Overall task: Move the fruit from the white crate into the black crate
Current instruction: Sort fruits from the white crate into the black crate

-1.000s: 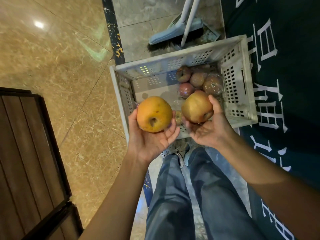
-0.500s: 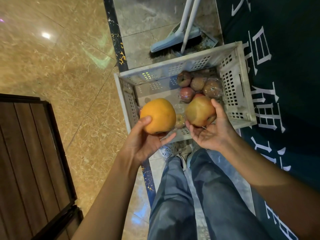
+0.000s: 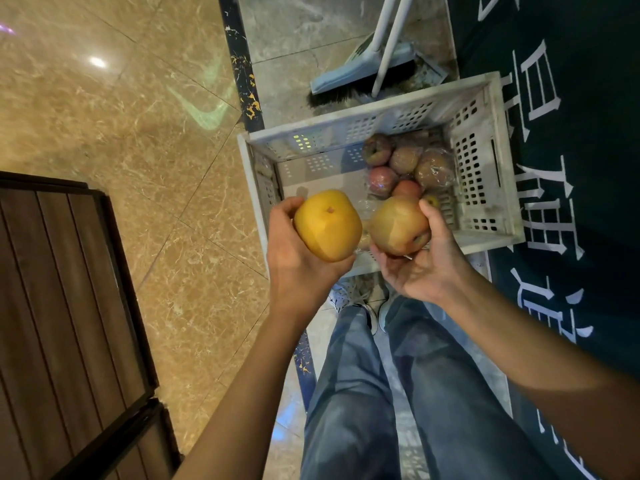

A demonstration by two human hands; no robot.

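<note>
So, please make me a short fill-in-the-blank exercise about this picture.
1. The left hand holds a ____ fruit.
2. The remaining apples lie in the ____ crate.
3. Behind that crate, a ____ rests on the floor.
4. The right hand holds ____ apple.

Missing words: yellow; white; broom; one

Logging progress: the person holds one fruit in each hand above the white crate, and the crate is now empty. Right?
Not quite. The left hand and right hand each hold a fruit, but the white crate is not empty: the head view shows several reddish fruits inside.
</note>
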